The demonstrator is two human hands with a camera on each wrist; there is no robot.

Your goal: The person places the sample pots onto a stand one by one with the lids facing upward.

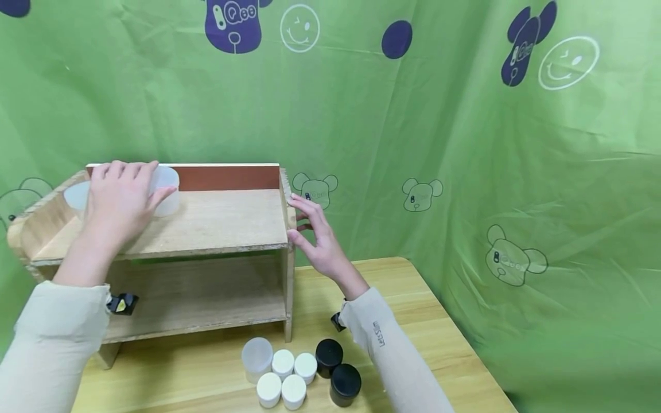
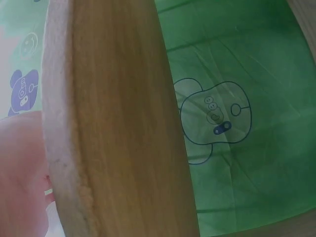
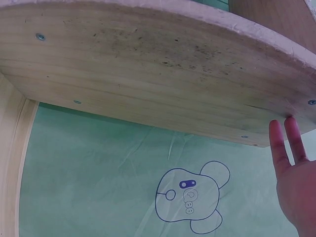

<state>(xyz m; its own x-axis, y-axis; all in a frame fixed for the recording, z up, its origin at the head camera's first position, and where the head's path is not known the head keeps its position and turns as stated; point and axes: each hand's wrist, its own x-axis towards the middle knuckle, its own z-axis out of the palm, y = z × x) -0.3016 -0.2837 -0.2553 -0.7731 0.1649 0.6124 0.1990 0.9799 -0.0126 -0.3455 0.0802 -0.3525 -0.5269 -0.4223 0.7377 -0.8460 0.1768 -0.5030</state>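
Observation:
A two-tier wooden shelf point(image 1: 232, 215) stands on the table. My left hand point(image 1: 121, 195) reaches over its upper board, thumb across the near side of a translucent cup point(image 1: 166, 202). A second translucent cup point(image 1: 76, 195) shows left of the hand. What lies beneath the palm and fingers is hidden, so a hold cannot be made out. In the left wrist view, the shelf's end panel point(image 2: 123, 118) covers most of the hand. At the shelf's right end, my right hand point(image 1: 322, 244) touches the side panel; the right wrist view shows two straight fingers point(image 3: 280, 148) against it.
On the table point(image 1: 403, 321) before the shelf are another translucent cup point(image 1: 256, 357), several small white-lidded jars point(image 1: 293, 390) and two black jars point(image 1: 345, 383). Green patterned cloth point(image 1: 372, 132) hangs behind and to the right. The shelf's lower board point(image 1: 206, 292) is visible.

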